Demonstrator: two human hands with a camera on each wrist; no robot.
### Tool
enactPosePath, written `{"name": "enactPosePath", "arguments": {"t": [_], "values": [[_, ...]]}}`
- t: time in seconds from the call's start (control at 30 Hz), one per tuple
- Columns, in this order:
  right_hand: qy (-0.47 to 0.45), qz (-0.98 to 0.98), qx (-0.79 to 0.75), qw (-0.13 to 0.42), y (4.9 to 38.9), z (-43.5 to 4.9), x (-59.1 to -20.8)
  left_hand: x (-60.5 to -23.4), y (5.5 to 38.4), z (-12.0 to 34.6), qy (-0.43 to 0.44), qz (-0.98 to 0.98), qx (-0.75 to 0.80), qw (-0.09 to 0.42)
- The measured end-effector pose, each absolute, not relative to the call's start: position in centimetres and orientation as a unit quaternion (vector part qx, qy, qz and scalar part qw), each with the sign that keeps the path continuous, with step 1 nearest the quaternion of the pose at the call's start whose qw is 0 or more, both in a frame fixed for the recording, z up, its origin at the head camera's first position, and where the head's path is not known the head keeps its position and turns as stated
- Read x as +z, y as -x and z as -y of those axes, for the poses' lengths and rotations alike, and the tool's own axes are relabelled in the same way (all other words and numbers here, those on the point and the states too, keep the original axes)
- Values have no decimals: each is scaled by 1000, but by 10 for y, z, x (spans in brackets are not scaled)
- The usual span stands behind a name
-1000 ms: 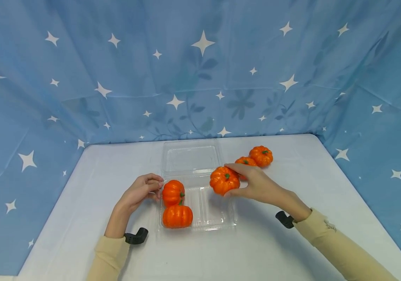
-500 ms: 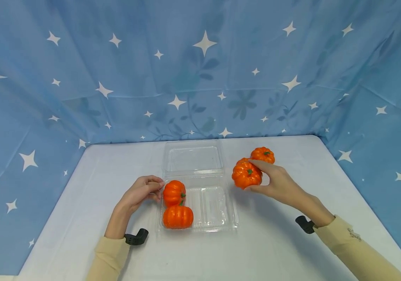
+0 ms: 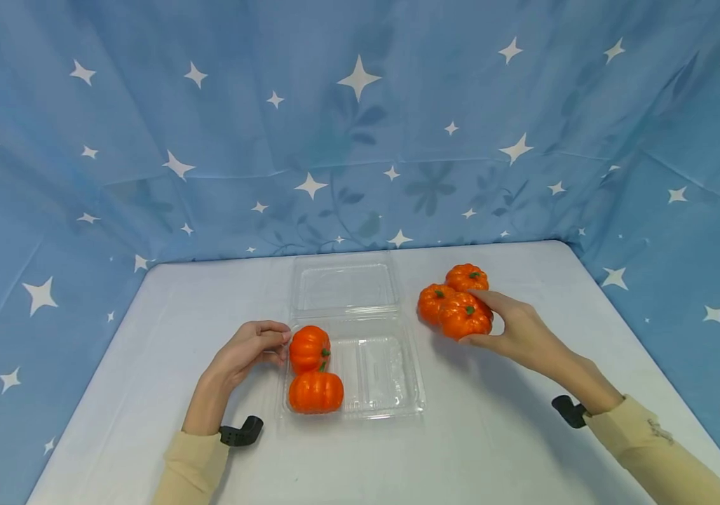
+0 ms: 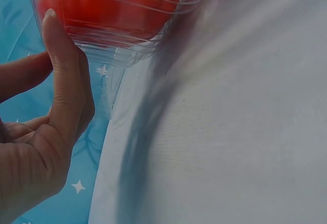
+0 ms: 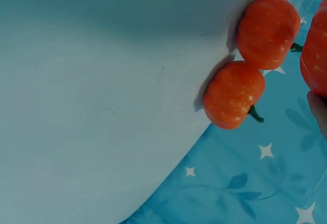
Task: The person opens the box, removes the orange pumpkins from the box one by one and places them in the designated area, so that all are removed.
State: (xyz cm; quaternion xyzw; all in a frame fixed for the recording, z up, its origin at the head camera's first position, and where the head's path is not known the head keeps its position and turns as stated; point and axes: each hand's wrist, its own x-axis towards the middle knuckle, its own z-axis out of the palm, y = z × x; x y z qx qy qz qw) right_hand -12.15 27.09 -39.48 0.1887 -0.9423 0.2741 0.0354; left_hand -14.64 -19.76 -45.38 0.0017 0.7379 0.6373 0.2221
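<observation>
In the head view my right hand (image 3: pixel 524 337) holds an orange toy pumpkin (image 3: pixel 464 317) with a green stem between thumb and fingers. Its edge overlaps a second pumpkin (image 3: pixel 433 301), and a third pumpkin (image 3: pixel 467 275) sits just behind. The right wrist view shows the held pumpkin (image 5: pixel 316 55) partly cut off, beside the two on the table. My left hand (image 3: pixel 247 353) is at the left wall of a clear plastic box (image 3: pixel 391 372). A fingertip touches that wall in the left wrist view. Inside the box's left side lie two pumpkins, one behind (image 3: pixel 309 348) and one in front (image 3: pixel 316 392).
The box's clear lid (image 3: pixel 347 284) is folded back flat behind it on the white table (image 3: pixel 360 463). A blue curtain (image 3: pixel 240 140) with white stars encloses the back and both sides.
My right hand has carried its pumpkin from above the box's right side rightward to the two loose pumpkins. My left hand has stayed at the box's left wall.
</observation>
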Motion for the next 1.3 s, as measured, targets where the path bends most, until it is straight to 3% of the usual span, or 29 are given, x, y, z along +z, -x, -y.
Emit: {"name": "enactPosePath", "arguments": {"t": [0.6, 1.0, 1.3], "values": [[-112, 959, 260, 7, 141, -303, -419, -455, 147, 194, 14, -733, 644, 220], [-80, 958, 274, -37, 148, -304, -433, -453, 147, 193, 19, -732, 644, 221], [-79, 960, 265, -38, 154, -302, -436, -455, 148, 193, 13, -730, 647, 217]]}}
